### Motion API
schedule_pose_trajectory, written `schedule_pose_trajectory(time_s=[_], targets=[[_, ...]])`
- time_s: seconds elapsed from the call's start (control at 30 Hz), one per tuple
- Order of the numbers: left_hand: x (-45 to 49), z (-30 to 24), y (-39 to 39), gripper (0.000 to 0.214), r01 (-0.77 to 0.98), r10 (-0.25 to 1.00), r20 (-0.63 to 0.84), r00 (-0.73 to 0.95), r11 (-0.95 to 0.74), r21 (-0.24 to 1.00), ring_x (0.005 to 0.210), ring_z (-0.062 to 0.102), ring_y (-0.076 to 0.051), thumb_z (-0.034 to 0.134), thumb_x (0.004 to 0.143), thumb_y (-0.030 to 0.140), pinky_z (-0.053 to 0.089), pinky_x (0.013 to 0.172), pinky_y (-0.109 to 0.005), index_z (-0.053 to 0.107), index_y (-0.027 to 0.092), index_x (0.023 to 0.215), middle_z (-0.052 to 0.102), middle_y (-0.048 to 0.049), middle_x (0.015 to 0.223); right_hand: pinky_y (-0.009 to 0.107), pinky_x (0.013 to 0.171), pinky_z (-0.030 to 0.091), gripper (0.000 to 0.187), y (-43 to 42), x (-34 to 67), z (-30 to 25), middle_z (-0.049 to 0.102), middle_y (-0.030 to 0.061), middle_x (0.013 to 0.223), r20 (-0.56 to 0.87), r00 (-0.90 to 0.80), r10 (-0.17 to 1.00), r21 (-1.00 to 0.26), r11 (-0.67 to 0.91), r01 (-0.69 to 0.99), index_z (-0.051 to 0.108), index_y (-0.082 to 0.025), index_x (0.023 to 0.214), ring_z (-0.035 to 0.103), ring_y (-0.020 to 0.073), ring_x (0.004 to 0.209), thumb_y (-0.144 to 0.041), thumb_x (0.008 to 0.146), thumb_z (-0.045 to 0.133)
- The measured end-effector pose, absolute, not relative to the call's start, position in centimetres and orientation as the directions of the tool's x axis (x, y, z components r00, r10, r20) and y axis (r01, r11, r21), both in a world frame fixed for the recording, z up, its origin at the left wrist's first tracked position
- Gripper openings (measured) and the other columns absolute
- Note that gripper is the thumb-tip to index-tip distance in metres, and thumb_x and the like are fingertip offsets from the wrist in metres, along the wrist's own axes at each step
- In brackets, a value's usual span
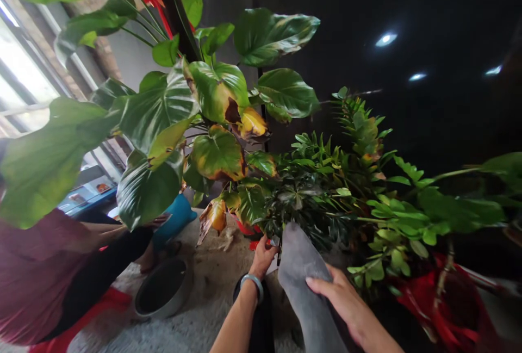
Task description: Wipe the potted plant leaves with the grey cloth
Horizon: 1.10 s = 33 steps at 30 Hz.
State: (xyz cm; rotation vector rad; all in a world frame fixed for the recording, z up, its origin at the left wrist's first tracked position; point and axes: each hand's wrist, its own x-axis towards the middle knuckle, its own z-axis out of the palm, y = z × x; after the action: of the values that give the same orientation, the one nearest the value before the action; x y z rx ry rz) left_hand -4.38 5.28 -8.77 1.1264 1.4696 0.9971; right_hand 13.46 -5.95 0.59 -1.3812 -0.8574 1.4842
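My right hand [345, 296] grips a long grey sock [304, 274], thumb on its face and fingers behind its right edge. The sock looks smooth and filled out, its narrow end pointing up and away; what fills it is hidden. Just left of it, my left hand [261, 262], with a pale bangle [252, 283] at the wrist, has its fingers bent together beside a small dark-edged white piece. What those fingers hold, if anything, I cannot make out. A bit of red shows just beyond them.
A large-leaved plant [220, 152] with yellowing leaves rises ahead. Bushy plants [326, 179] stand to the right, above a red-wrapped pot [457, 309]. At left, a person [36, 277] sits on a red stool [104, 307] near a grey bucket [161, 290].
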Motion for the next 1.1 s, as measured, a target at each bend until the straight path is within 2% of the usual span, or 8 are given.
schedule_pose_trajectory(time_s=[0.13,0.33,0.43,0.6,0.7,0.87,0.97,1.1], targets=[[-4.3,-8.5,5.0,0.025,0.146,0.979,-0.199,-0.038,0.202,0.968,0.065,0.054,-0.016,0.063,0.060,0.024,0.041,0.053,-0.024,0.065,0.014,0.083,0.059,0.0002,0.063,0.038,0.071,0.053,0.045,-8.3,16.6,1.9,0.076,0.0070,0.079,-0.350,0.135,0.927,-0.919,-0.311,-0.243,0.073,-0.020,0.089,0.069,0.0297,0.079,-0.037,0.048,0.078],[-3.2,-8.2,4.9,0.030,0.011,0.980,-0.199,-0.005,0.199,0.980,0.058,0.054,-0.014,0.070,0.052,0.036,0.039,0.049,-0.023,0.064,0.015,0.071,0.057,0.0018,0.058,0.040,0.063,0.054,0.042,-4.1,18.6,6.9,0.073,0.0056,0.063,-0.259,0.411,0.874,-0.905,-0.071,-0.418,0.069,-0.019,0.080,0.069,0.0292,0.064,-0.037,0.044,0.079],[-2.7,-8.6,4.8,0.032,-0.061,0.966,-0.256,0.040,0.258,0.964,0.052,0.055,-0.014,0.071,0.047,0.037,0.040,0.049,-0.025,0.059,0.017,0.069,0.055,0.0032,0.054,0.042,0.064,0.054,0.039,-3.9,16.8,4.5,0.073,0.0063,0.061,-0.364,0.340,0.867,-0.859,-0.171,-0.483,0.068,-0.018,0.076,0.070,0.0324,0.068,-0.037,0.043,0.077],[-2.2,-9.1,4.8,0.034,-0.058,0.949,-0.292,0.123,0.300,0.952,0.047,0.051,-0.013,0.072,0.051,0.042,0.041,0.051,-0.027,0.054,0.020,0.069,0.048,0.0064,0.046,0.040,0.071,0.054,0.035,-8.8,14.6,0.7,0.076,0.0084,0.074,-0.416,0.203,0.887,-0.879,-0.335,-0.338,0.073,-0.018,0.079,0.071,0.0328,0.081,-0.038,0.051,0.076],[-1.9,-8.9,4.9,0.038,-0.100,0.948,-0.282,0.148,0.298,0.949,0.045,0.049,-0.012,0.075,0.048,0.045,0.039,0.048,-0.026,0.052,0.020,0.065,0.049,0.0066,0.046,0.038,0.070,0.055,0.041,-9.8,15.5,2.6,0.077,0.0081,0.078,-0.349,0.240,0.906,-0.904,-0.257,-0.342,0.073,-0.018,0.084,0.071,0.0323,0.083,-0.041,0.050,0.079],[-1.7,-8.8,4.8,0.048,-0.226,0.934,-0.317,0.166,0.349,0.910,0.045,0.051,-0.011,0.081,0.042,0.046,0.039,0.048,-0.026,0.053,0.019,0.069,0.054,0.0056,0.051,0.036,0.062,0.054,0.044,-5.5,16.9,5.9,0.075,0.0065,0.066,-0.268,0.468,0.842,-0.898,-0.043,-0.437,0.070,-0.017,0.076,0.070,0.0292,0.068,-0.041,0.042,0.083],[-1.6,-9.0,4.4,0.046,-0.277,0.924,-0.297,0.240,0.358,0.892,0.044,0.050,-0.011,0.081,0.045,0.047,0.039,0.049,-0.025,0.054,0.019,0.070,0.051,0.0063,0.049,0.039,0.062,0.055,0.040,-4.4,15.5,4.1,0.073,0.0078,0.060,-0.372,0.361,0.855,-0.844,-0.150,-0.515,0.070,-0.016,0.070,0.070,0.0322,0.068,-0.040,0.040,0.081],[-1.7,-8.9,4.1,0.041,-0.293,0.925,-0.255,0.283,0.336,0.895,0.041,0.044,-0.008,0.081,0.047,0.043,0.035,0.046,-0.023,0.055,0.019,0.067,0.048,0.0076,0.046,0.040,0.064,0.055,0.037,-7.4,13.5,0.7,0.075,0.0078,0.065,-0.476,0.300,0.827,-0.850,-0.344,-0.400,0.071,-0.017,0.069,0.071,0.0347,0.075,-0.038,0.040,0.081]])
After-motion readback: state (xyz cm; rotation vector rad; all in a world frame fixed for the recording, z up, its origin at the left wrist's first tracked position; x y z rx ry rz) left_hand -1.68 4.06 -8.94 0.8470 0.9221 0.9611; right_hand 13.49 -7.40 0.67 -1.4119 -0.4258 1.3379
